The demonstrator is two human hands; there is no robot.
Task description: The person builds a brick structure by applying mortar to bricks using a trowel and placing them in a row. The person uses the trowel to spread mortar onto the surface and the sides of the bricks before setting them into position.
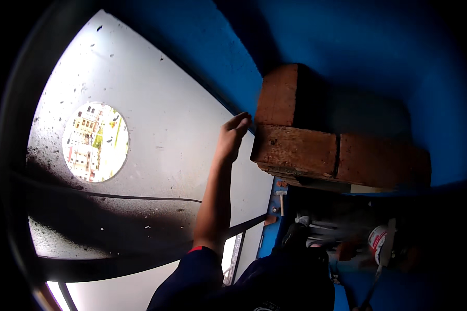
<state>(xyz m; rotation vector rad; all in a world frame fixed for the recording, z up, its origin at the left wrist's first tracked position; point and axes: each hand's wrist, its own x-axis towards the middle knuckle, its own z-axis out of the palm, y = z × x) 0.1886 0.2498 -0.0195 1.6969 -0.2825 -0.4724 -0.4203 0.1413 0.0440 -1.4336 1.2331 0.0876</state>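
Observation:
My left hand (235,136) is raised at the end of a bent bare forearm, beside the left end of the stacked red bricks (296,150). Its fingers reach toward the edge of the blue wall (213,57) and look stretched out, partly hidden at the tips. Nothing shows in this hand. An upright brick (277,96) stands on the course just to its right. A flat-bladed tool like a trowel (392,242) shows in the dark at the lower right, its thin shank running downward. I cannot make out my right hand there.
A pale speckled panel (161,124) with a round opening (95,142) fills the left, buildings showing through. A dark cable (140,197) crosses it. A hammer (282,202) lies below the bricks, near a white and red tub (378,239) and blurred clutter.

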